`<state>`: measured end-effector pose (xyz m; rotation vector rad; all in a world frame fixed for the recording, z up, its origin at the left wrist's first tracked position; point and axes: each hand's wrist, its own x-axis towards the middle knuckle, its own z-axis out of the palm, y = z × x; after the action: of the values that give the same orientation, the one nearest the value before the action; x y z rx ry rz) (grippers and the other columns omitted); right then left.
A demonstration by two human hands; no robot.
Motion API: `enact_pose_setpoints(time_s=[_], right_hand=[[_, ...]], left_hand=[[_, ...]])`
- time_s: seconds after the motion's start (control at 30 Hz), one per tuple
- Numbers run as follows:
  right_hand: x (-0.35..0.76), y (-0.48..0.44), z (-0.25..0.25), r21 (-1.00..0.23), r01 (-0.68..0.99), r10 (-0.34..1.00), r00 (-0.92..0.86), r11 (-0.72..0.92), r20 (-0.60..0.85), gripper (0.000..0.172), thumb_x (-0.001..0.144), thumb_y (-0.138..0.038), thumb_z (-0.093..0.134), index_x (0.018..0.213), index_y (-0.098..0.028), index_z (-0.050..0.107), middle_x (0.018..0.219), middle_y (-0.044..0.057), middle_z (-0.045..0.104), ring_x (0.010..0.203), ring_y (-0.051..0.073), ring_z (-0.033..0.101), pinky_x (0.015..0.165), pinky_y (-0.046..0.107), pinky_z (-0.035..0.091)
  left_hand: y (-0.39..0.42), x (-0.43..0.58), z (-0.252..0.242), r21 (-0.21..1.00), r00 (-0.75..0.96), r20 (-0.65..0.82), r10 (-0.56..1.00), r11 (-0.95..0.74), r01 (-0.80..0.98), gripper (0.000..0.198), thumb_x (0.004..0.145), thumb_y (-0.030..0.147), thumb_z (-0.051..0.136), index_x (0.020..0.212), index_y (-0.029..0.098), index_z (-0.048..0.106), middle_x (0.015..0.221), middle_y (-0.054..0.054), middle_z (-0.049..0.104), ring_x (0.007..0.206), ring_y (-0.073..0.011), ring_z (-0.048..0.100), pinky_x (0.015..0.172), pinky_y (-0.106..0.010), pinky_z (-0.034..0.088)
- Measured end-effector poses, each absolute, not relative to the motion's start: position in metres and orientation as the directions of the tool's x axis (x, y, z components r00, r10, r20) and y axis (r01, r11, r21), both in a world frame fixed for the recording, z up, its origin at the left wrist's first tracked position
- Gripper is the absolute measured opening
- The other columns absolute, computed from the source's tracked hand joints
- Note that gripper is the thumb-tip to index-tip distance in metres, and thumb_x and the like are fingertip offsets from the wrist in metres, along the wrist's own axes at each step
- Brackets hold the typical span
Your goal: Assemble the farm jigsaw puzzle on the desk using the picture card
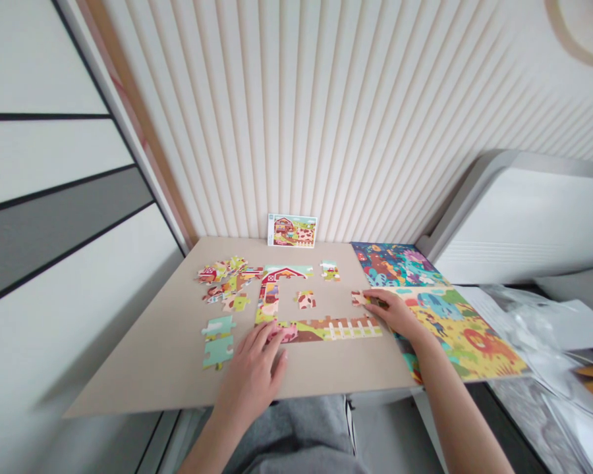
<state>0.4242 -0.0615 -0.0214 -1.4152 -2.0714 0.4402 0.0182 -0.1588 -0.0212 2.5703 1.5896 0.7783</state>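
Joined jigsaw pieces form the partial farm puzzle point(321, 330), with a barn at its upper left and a white fence along the bottom. My left hand point(254, 368) lies over its lower left corner, fingers stretched out and apart, covering some pink pig pieces. At the right, my right hand point(395, 313) pinches a brown and white puzzle piece point(358, 298) just above the fence row's right end. Inside the frame lies a loose cow-patterned piece point(306, 300). Another loose piece with a tractor point(331, 270) sits near the top right.
Heaped loose pieces point(225, 270) lie at the left, with pale blue pieces point(218, 342) nearer me. A picture card point(292, 231) leans against the ribbed wall. Two finished puzzles, one dark blue point(400, 263) and one yellow animal puzzle point(467, 329), cover the table's right side.
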Motion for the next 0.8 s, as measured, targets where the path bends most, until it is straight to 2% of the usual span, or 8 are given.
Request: enact_pose_setpoints(time_s=[0.47, 0.8], right_hand=[[0.425, -0.069, -0.011, -0.601, 0.696, 0.919, -0.315, 0.394, 0.237, 0.044, 0.088, -0.046, 0.065, 0.127, -0.026, 0.067, 0.128, 0.009, 0.067, 0.118, 0.029, 0.062, 0.106, 0.048, 0.047], [0.423, -0.074, -0.005, -0.631, 0.691, 0.933, -0.314, 0.352, 0.176, 0.037, 0.096, -0.039, 0.051, 0.125, -0.026, 0.069, 0.124, 0.008, 0.069, 0.112, 0.026, 0.065, 0.099, 0.044, 0.052]], left_hand=[[-0.157, 0.018, -0.022, 0.258, 0.371, 0.426, 0.825, -0.504, 0.824, 0.041, 0.097, 0.029, 0.05, 0.137, 0.025, 0.055, 0.136, -0.011, 0.057, 0.13, -0.0301, 0.05, 0.109, -0.052, 0.045], [-0.157, 0.019, -0.022, 0.276, 0.358, 0.422, 0.833, -0.493, 0.825, 0.039, 0.096, 0.029, 0.051, 0.134, 0.025, 0.057, 0.135, -0.01, 0.058, 0.13, -0.0301, 0.051, 0.11, -0.052, 0.045]])
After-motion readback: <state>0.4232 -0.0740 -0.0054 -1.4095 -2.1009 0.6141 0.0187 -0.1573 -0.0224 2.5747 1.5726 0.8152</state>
